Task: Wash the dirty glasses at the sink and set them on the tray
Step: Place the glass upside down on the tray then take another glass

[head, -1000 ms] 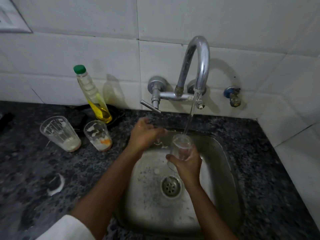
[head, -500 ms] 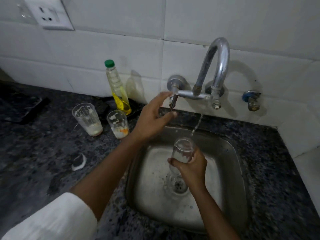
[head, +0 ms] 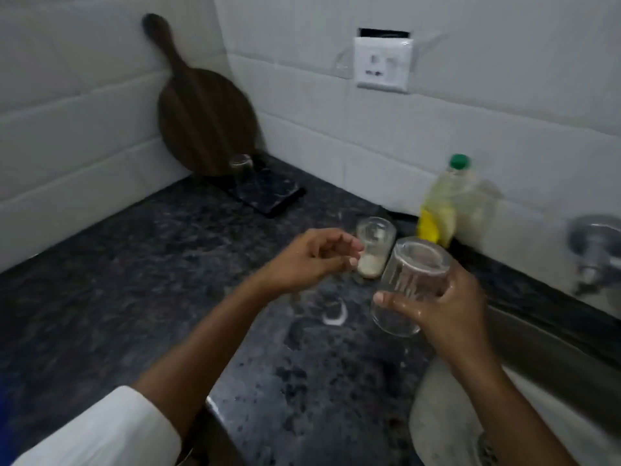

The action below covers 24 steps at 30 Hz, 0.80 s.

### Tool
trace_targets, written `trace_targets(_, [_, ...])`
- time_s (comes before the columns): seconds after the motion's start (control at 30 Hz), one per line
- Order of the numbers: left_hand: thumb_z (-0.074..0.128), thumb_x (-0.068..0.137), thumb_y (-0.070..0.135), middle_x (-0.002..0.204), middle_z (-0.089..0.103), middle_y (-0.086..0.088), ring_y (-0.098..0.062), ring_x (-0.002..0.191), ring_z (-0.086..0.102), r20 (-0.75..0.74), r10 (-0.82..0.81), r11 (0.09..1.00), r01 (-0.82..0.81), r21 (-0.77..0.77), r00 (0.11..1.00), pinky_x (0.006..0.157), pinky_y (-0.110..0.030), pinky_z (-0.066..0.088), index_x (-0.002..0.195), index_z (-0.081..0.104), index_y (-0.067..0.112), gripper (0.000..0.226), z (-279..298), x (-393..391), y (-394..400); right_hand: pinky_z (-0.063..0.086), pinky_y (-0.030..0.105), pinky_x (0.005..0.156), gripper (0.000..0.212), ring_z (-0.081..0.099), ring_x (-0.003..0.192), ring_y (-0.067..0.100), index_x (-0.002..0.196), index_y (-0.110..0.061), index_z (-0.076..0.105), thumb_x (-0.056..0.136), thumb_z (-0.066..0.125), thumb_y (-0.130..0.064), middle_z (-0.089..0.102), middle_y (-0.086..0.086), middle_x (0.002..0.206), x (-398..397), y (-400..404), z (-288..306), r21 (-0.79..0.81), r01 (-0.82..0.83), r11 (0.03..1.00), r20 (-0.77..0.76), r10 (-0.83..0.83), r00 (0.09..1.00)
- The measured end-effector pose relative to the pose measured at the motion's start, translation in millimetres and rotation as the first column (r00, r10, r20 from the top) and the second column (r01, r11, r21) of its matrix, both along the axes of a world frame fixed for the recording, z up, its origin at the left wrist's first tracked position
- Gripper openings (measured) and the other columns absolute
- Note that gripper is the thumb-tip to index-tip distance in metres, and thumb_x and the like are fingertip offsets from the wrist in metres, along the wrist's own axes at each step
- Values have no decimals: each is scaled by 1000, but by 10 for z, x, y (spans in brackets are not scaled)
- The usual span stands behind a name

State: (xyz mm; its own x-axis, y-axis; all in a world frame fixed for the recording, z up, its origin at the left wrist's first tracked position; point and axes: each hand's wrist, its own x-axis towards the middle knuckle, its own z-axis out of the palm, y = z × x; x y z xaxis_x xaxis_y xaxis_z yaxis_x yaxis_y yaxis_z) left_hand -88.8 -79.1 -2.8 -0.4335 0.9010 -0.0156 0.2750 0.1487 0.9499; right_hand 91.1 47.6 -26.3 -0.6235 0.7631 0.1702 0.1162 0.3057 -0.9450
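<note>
My right hand (head: 440, 307) is wet and grips a clear, rinsed glass (head: 413, 274), tilted with its base up, above the counter just left of the sink (head: 447, 415). My left hand (head: 309, 260) hovers empty with its fingers loosely curled, its thumb right beside a dirty glass (head: 374, 243) that has milky residue at the bottom. At the back of the counter lies a dark tray (head: 279, 200) with one upturned glass (head: 242, 173) on it. The frame is blurred.
A round wooden board (head: 205, 119) leans in the wall corner behind the tray. A green-capped bottle of yellow liquid (head: 443, 203) stands behind the glasses by the wall. The tap (head: 594, 247) shows at the right edge. A white ring mark (head: 336, 317) lies on the dark granite.
The view has swung left from the sink. My right hand has carried the glass out from under the water to over the counter. My left hand has left the tap handle and come down by the dirty glass.
</note>
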Motion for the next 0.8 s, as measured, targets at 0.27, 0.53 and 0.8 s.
trace_targets(0.27, [66, 90, 5, 105, 71, -23, -5, 80, 66, 5, 206, 979, -206, -6, 979, 67, -13, 51, 108, 67, 10, 19, -183, -1970, -644, 59, 33, 80, 85, 68, 92, 4, 109, -30, 66, 31, 91, -52, 72, -14, 101, -2424, -260, 113, 44, -80, 996, 15, 79, 997])
trace_targets(0.53, [65, 90, 7, 108, 70, -25, -5, 78, 65, 29, 256, 967, -256, 10, 966, 59, -8, 46, 105, 67, 15, 17, -396, -3248, -693, 58, 39, 73, 69, 66, 82, 17, 97, -23, 56, 38, 91, -32, 68, -4, 92, -4384, 123, -115, 124, 55, 991, 107, -68, 992])
trace_targets(0.8, [65, 91, 6, 104, 73, -18, 3, 75, 67, 81, 255, 965, -259, 42, 964, 62, -8, 48, 110, 68, 9, 20, -604, -3854, -660, 45, 21, 58, 60, 60, 69, 13, 93, -21, 56, 45, 92, -21, 62, -9, 76, -5395, 521, -601, 163, 63, 985, 177, -92, 980])
